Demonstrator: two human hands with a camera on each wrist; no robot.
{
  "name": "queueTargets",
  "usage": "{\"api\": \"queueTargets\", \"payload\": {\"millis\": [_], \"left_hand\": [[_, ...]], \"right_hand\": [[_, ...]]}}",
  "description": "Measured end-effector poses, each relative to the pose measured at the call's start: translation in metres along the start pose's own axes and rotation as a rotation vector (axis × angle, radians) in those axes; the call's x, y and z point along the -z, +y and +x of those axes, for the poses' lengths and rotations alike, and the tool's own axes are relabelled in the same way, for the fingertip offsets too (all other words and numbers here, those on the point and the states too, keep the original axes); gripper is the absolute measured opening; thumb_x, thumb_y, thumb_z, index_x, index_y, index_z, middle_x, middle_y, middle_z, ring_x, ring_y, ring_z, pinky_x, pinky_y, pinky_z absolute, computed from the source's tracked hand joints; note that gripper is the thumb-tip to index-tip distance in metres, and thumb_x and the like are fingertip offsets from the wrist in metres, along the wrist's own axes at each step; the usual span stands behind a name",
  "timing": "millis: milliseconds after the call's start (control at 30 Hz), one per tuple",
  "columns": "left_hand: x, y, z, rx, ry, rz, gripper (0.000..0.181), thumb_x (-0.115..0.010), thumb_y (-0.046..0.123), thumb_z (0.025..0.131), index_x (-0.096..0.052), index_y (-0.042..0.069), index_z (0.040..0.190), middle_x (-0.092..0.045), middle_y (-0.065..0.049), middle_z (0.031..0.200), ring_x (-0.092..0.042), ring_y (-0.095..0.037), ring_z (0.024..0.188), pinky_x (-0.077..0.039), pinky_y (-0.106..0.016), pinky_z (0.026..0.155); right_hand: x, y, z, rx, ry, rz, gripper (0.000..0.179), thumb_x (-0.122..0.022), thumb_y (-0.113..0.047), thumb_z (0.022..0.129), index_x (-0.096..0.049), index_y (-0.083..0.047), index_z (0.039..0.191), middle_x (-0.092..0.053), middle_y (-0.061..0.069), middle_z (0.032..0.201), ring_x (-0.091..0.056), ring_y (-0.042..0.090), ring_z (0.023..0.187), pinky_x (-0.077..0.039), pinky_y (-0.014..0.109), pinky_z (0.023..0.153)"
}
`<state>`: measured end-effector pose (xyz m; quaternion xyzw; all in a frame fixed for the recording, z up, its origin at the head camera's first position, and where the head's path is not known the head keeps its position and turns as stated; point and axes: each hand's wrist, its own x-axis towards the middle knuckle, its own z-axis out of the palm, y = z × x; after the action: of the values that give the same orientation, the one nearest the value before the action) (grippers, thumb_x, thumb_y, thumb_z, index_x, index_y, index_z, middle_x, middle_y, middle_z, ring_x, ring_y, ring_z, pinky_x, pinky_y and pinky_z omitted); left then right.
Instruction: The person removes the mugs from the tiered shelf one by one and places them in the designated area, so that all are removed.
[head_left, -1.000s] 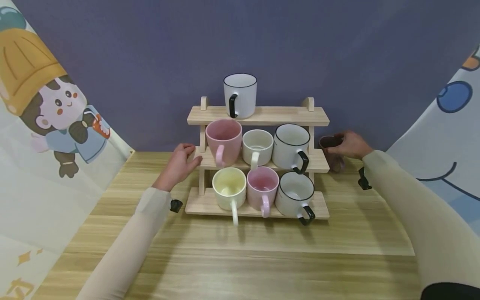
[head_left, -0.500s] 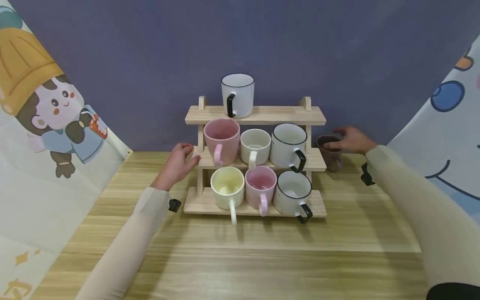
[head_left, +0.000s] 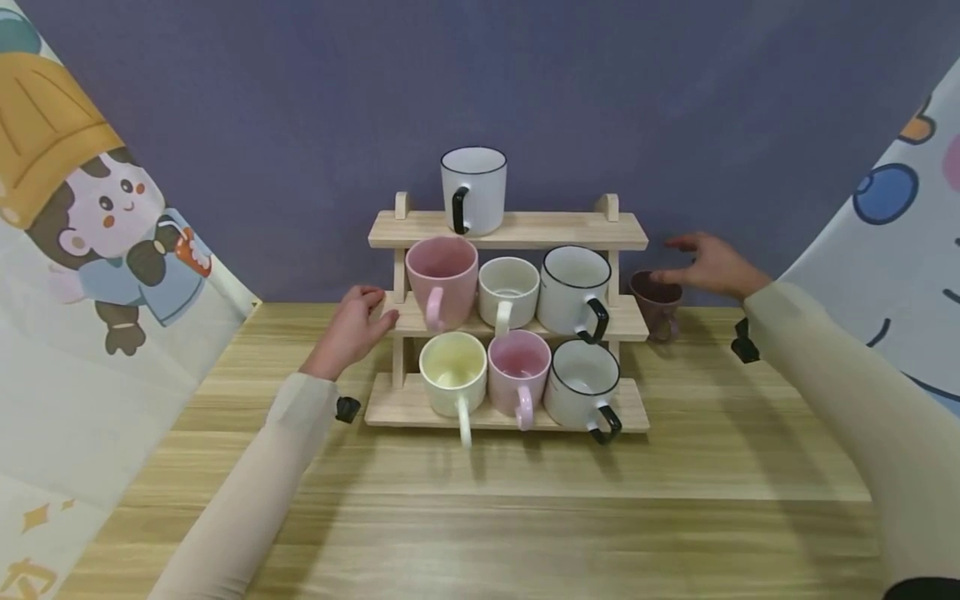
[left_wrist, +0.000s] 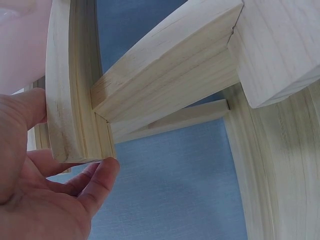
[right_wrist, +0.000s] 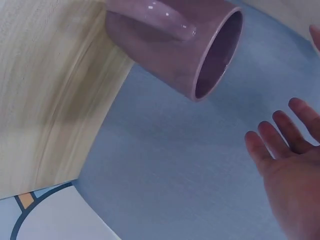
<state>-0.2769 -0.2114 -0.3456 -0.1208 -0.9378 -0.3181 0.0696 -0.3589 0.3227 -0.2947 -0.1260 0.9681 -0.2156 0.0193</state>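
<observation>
A three-tier wooden shelf rack full of mugs stands on the table. My left hand grips the left end of its middle board, thumb on one side and fingers under the corner. On the table right of the rack, by the back wall, a dark purple mug stands upright. My right hand is just above and right of that mug, fingers spread and holding nothing. In the right wrist view the hand is apart from the mug's rim, and the mug's handle shows.
On the top board stands a white black-rimmed mug. The middle board bears a pink mug, a cream mug and another white mug. Yellow, pink and white mugs line the bottom. A dark wall rises behind.
My right hand has let go of the purple mug and moved up and right, its fingers opening. The left hand keeps its grip on the board. The view has shifted slightly.
</observation>
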Motion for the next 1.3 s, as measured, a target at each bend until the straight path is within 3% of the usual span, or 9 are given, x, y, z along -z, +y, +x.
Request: {"api": "queueTargets", "payload": {"millis": [333,533,767,1133,1300], "left_hand": [[0.000,-0.001,0.000,-0.015,0.013,-0.006,0.057,-0.057,0.023,0.094,-0.041,-0.016,0.133,-0.036,-0.031,0.135,-0.036,-0.042,0.124,-0.033,-0.050,0.102],[-0.002,-0.001,0.000,-0.021,0.015,-0.017,0.057,-0.058,0.021,0.094,-0.041,-0.016,0.133,-0.036,-0.031,0.134,-0.038,-0.042,0.122,-0.035,-0.050,0.100],[0.001,-0.001,0.001,-0.016,-0.016,0.013,0.058,-0.057,0.023,0.094,-0.039,-0.016,0.134,-0.036,-0.031,0.133,-0.040,-0.042,0.119,-0.037,-0.050,0.098],[0.006,-0.001,0.004,-0.066,-0.039,0.080,0.057,-0.058,0.026,0.094,-0.044,-0.015,0.131,-0.042,-0.029,0.129,-0.046,-0.040,0.111,-0.041,-0.051,0.092],[0.017,0.000,0.004,-0.125,-0.039,0.139,0.050,-0.057,0.025,0.094,-0.050,-0.012,0.127,-0.046,-0.028,0.125,-0.049,-0.041,0.104,-0.042,-0.053,0.087]], "right_hand": [[-0.016,-0.014,-0.024,0.040,0.022,0.117,0.078,-0.064,-0.050,0.085,-0.038,-0.002,0.141,-0.038,0.024,0.137,-0.044,0.048,0.118,-0.039,0.058,0.091],[-0.036,-0.025,-0.039,0.179,0.060,0.091,0.059,-0.068,-0.036,0.086,-0.051,-0.001,0.131,-0.049,0.018,0.126,-0.048,0.038,0.115,-0.038,0.054,0.093],[-0.049,-0.032,-0.041,0.330,0.081,0.058,0.049,-0.074,-0.023,0.082,-0.059,0.000,0.122,-0.052,0.017,0.127,-0.045,0.035,0.119,-0.035,0.050,0.098],[-0.058,-0.025,-0.044,0.384,0.116,0.036,0.040,-0.072,-0.025,0.084,-0.063,-0.005,0.118,-0.057,0.012,0.120,-0.053,0.028,0.105,-0.043,0.048,0.084],[-0.059,-0.024,-0.045,0.397,0.116,0.032,0.043,-0.071,-0.026,0.086,-0.062,-0.005,0.121,-0.057,0.013,0.124,-0.051,0.031,0.112,-0.041,0.048,0.088]]}}
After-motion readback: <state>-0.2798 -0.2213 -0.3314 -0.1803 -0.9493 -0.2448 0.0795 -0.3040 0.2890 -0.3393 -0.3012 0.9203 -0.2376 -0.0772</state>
